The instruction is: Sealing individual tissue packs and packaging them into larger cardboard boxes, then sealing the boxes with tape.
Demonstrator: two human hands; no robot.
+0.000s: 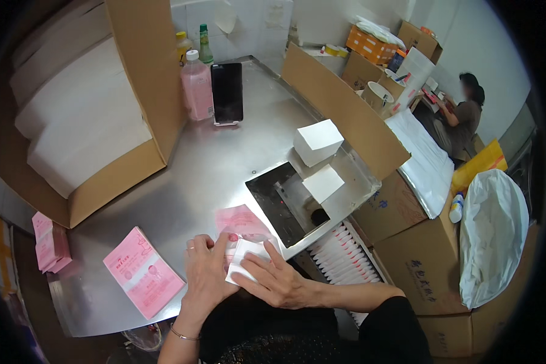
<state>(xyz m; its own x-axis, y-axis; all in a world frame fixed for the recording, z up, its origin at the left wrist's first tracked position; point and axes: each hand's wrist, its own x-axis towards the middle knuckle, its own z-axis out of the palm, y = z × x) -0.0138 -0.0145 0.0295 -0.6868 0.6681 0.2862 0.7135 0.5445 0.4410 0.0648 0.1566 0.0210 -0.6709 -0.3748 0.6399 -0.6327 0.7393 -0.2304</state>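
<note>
At the table's near edge, a small stack of white folded paper sits partly at the mouth of a clear-and-pink printed plastic bag. My right hand holds the stack, fingers laid across its top and thumb along the far side. Bent fingers of my left hand grip the bag's left edge beside the stack; their tips are partly hidden. To the left lies a flat pile of pink printed bags.
More pink bags are stacked at the left corner. A large carton of white paper stands behind them. A phone and pink bottle stand at the back. Right are a table opening, white blocks and filled packs; another person sits beyond.
</note>
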